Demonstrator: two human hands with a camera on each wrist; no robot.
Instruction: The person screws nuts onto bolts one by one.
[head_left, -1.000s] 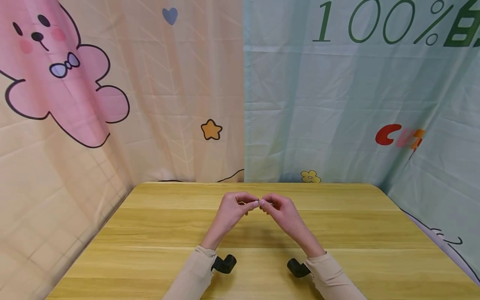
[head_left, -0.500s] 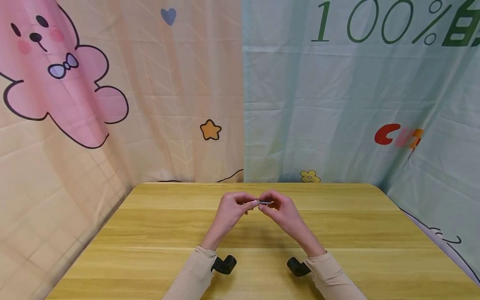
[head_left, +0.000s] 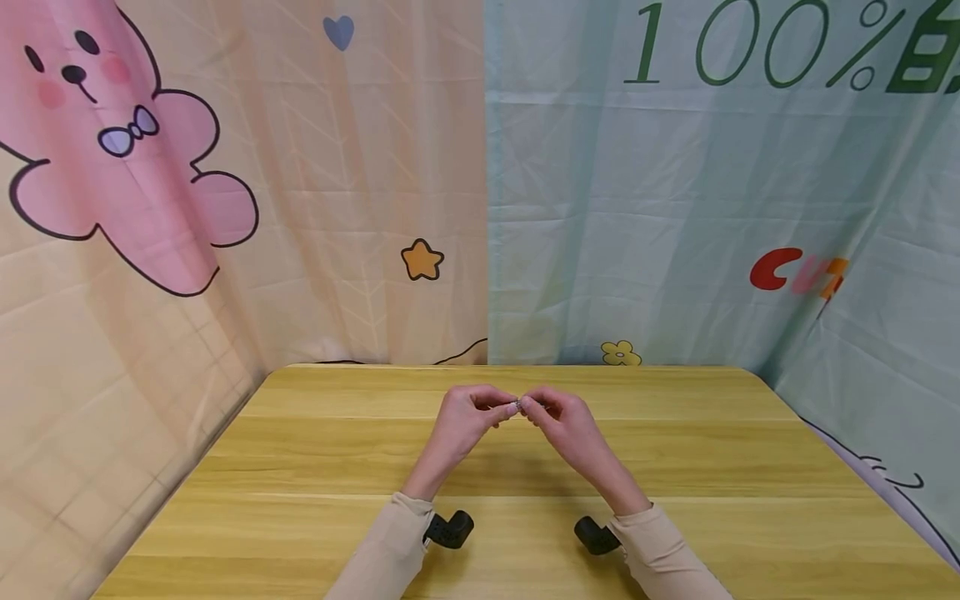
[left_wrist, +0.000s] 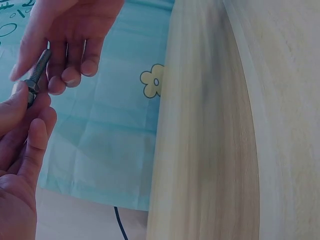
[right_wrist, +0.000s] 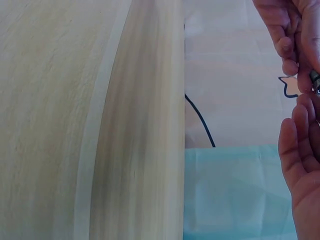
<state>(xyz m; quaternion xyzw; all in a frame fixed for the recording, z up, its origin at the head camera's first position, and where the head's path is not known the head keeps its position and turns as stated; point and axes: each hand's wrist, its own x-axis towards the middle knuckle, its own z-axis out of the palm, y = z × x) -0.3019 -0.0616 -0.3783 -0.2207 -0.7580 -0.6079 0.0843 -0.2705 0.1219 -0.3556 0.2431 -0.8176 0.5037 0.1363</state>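
A steel bolt point(left_wrist: 41, 65) with a threaded shank shows best in the left wrist view, with a nut point(left_wrist: 33, 86) low on it. My left hand point(head_left: 471, 414) pinches the bolt's lower end between thumb and index finger. From the opposite side, my right hand point(head_left: 558, 418) has its thumb and index fingertips at the nut, and the shank points back towards its palm. Both hands meet above the far middle of the table. In the right wrist view just a bit of shiny metal shows between the fingers at the right edge.
A wooden table point(head_left: 315, 517) lies below the hands. Behind it hang a peach curtain point(head_left: 337, 167) and a light blue curtain point(head_left: 615, 183). Each forearm wears a beige sleeve, with a black wrist camera point(head_left: 450, 529) on the left and another point(head_left: 596, 535) on the right.
Half a second ago my right thumb and index finger were spread apart, baring the shank; now they have come together again at the bolt. The left hand has kept its place.
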